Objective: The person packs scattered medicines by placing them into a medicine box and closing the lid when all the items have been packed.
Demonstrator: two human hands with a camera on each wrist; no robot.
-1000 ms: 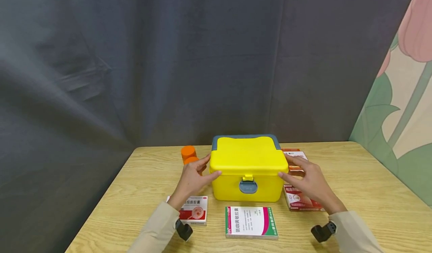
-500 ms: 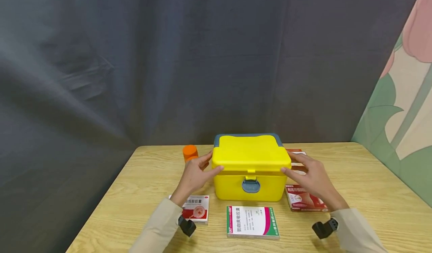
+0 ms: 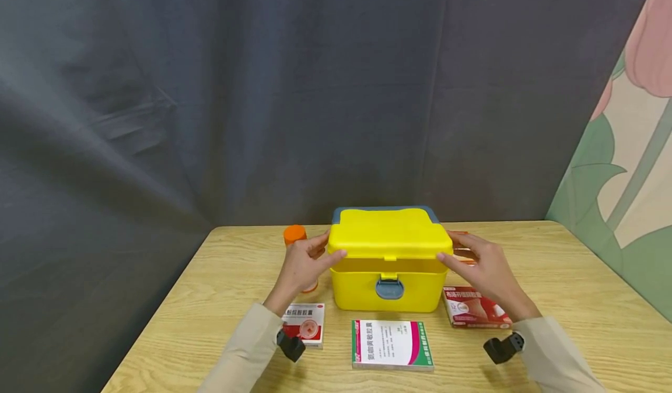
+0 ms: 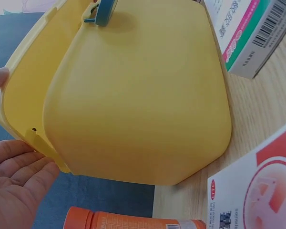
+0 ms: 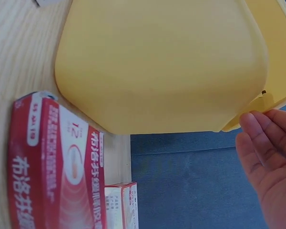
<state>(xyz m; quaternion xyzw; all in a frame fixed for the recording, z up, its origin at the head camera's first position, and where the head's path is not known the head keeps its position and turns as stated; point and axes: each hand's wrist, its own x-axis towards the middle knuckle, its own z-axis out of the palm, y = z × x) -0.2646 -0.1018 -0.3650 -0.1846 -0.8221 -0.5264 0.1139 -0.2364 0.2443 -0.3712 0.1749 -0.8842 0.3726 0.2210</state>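
Observation:
A yellow storage box with a grey-blue latch stands at the back of the table, its yellow lid raised at the front so a gap shows above the rim. My left hand grips the lid's left end, thumb at the front corner and fingers along the side. At the opposite end my right hand holds the lid the same way. In the left wrist view, the left fingers lie against the lid's lower edge. The right fingertips touch that edge too. The box's contents are hidden.
A white, pink and green medicine box lies before the storage box. A red-white medicine box lies front left, a red one at right. Behind my left hand stand orange-capped bottles; another carton is behind my right.
The lid has gone from resting on the box to tilted up at the front, lifted by both hands. The box body and medicine boxes have stayed in place.

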